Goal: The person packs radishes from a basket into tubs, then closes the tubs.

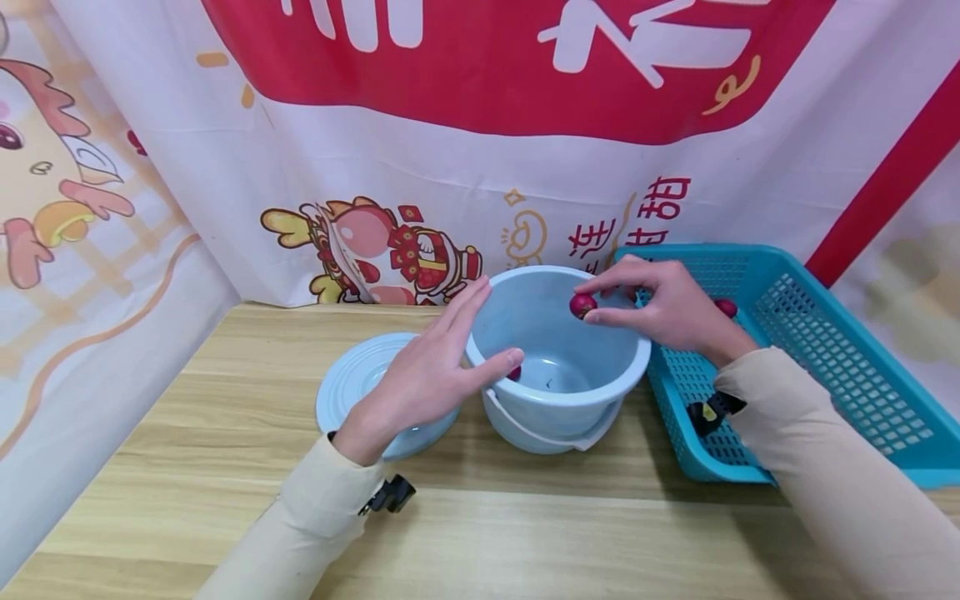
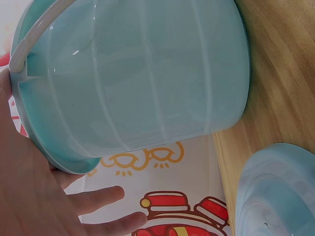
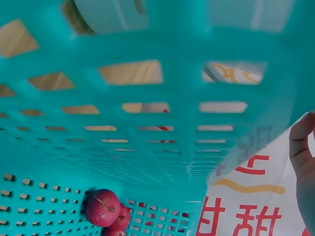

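My right hand (image 1: pixel 667 304) pinches a round red radish (image 1: pixel 582 306) between thumb and fingertips, above the right side of the light blue bucket (image 1: pixel 573 400). Inside the bucket another red radish (image 1: pixel 514 372) shows partly behind my left thumb. My left hand (image 1: pixel 431 375) rests at the bucket's left rim with its fingers extended, the thumb reaching over the opening. In the left wrist view, the fingers (image 2: pixel 101 200) spread past the rim beside the bucket wall. More radishes (image 3: pixel 103 208) lie in a corner of the teal basket (image 3: pixel 187 191) in the right wrist view.
A light blue round lid (image 1: pixel 337 387) lies on the wooden table (image 1: pixel 225 433), left of the bucket and partly under my left forearm. The bucket's handle (image 1: pixel 536 433) hangs down in front. Behind the table hangs a printed cloth (image 1: pixel 465 158). The basket stands close at the bucket's right.
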{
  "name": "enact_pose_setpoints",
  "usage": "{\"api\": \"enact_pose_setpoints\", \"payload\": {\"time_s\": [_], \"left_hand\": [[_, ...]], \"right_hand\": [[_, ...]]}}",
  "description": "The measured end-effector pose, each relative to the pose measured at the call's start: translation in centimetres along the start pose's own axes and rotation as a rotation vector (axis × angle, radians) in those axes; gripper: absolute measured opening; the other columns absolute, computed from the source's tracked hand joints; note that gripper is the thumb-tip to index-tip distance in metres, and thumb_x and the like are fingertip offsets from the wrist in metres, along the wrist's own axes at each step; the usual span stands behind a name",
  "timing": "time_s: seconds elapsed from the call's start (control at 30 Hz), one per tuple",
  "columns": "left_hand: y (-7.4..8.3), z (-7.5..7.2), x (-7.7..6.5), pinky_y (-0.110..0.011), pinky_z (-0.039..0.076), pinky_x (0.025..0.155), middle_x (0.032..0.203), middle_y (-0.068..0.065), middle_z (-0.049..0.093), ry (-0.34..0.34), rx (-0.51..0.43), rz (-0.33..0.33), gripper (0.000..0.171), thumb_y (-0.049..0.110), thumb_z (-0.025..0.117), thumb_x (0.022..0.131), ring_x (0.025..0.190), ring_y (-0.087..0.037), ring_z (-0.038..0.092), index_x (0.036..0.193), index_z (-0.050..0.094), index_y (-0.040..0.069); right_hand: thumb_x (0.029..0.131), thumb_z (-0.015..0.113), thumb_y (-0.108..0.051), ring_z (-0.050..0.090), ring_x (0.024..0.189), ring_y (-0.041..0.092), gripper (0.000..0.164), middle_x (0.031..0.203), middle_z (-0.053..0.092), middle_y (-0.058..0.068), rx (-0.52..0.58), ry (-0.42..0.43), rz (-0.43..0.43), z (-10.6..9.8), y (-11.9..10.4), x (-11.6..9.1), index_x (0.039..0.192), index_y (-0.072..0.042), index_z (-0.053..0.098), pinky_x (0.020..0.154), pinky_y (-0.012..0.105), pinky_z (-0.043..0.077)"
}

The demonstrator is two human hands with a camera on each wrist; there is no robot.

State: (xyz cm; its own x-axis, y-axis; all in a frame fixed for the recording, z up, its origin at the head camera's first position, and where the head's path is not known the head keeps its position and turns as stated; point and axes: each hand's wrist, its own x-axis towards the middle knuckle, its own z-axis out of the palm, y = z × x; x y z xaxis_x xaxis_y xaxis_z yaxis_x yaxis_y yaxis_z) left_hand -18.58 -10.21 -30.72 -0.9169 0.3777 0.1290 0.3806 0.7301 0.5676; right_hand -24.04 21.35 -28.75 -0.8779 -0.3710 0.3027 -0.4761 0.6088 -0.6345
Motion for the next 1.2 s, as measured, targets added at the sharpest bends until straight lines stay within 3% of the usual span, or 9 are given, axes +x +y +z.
{"api": "enact_pose_setpoints", "payload": {"time_s": [0.57,1.2], "left_hand": [[-0.05,-0.06,0.02,-0.07,0.037,0.121,0.18,0.013,0.006,0.0,-0.002,0.008,0.096,0.081,0.048,0.095,0.165,-0.026,0.026,0.172,0.01,0.037],[-0.14,0.01,0.0,-0.07,0.038,0.121,0.18,0.013,0.007,-0.001,-0.003,0.009,0.097,0.082,0.048,0.095,0.164,-0.026,0.027,0.172,0.01,0.036]], "right_hand": [[0.086,0.09,-0.026,0.058,0.102,0.019,0.039,0.117,0.075,0.0,-0.091,-0.069,-0.062,-0.11,-0.42,0.43,0.124,-0.027,0.081,0.067,0.028,0.059],[0.083,0.092,-0.022,0.06,0.105,0.018,0.044,0.117,0.076,0.002,-0.161,-0.079,-0.111,-0.08,-0.55,0.55,0.125,-0.024,0.08,0.068,0.026,0.06]]}}
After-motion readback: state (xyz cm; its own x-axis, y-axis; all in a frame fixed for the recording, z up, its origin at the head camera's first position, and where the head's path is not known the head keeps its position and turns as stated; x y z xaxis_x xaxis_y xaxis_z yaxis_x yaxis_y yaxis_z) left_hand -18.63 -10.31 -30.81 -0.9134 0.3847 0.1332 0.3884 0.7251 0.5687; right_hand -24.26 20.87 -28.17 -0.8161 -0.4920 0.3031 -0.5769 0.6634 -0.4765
